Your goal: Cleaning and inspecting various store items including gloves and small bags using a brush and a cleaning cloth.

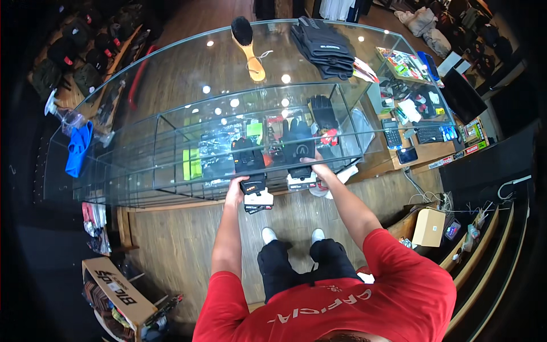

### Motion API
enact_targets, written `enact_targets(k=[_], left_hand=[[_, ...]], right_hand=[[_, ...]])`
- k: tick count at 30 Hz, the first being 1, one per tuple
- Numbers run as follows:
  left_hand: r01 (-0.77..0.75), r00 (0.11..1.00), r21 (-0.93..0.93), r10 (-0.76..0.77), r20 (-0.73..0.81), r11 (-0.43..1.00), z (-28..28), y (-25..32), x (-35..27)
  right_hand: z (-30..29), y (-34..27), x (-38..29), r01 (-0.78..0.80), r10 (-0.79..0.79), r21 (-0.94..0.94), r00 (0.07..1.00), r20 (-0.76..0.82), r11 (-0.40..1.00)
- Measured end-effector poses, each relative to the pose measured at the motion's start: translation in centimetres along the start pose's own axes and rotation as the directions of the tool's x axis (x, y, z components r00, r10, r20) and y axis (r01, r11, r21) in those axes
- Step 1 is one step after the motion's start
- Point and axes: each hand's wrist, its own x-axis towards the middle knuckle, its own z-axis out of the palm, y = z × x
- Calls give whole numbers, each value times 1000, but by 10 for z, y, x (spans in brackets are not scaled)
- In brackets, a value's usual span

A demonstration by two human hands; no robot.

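Black gloves on a white card (250, 160) lie at the near side of the glass display case (171, 169), with my left hand (236, 191) gripping their left edge near the cuff. To the right, my right hand (317, 164) holds a second stack of dark gloves (297, 145), its thumb across the cuff. White header cards (259, 200) stick out below the left stack. Around them in the case are clear plastic packets (220, 156), a lime-green packet (192, 164) and another pair of black gloves (322, 112).
On the glass top lie a wooden-handled brush (250, 51) and folded dark garments (322, 47). A blue cloth (79, 147) and spray bottle stand left. At right are a keyboard (428, 134), a phone (407, 155) and a monitor (463, 95). A cardboard box (117, 290) sits lower left.
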Motion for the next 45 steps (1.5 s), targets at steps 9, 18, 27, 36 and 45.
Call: enact_targets(k=[9, 18, 27, 36, 45], left_hand=[[-135, 991, 272, 132, 31, 953, 59, 25, 73], [-274, 958, 220, 246, 146, 936, 135, -4, 145], [-359, 817, 858, 568, 98, 368, 127, 23, 172], [-442, 457, 893, 879, 136, 91, 23, -5, 60], [188, 396, 686, 585, -708, 703, -228, -164, -294]], right_hand=[[-15, 37, 84, -73, 14, -225, 967, -253, 972], [-75, 34, 146, 93, -561, -739, 716, -416, 667], [18, -9, 111, 133, -650, -920, 744, -153, 369], [38, 29, -89, 581, -214, -799, 809, 547, 157], [182, -25, -150, 919, 123, -322, 301, 946, 227]])
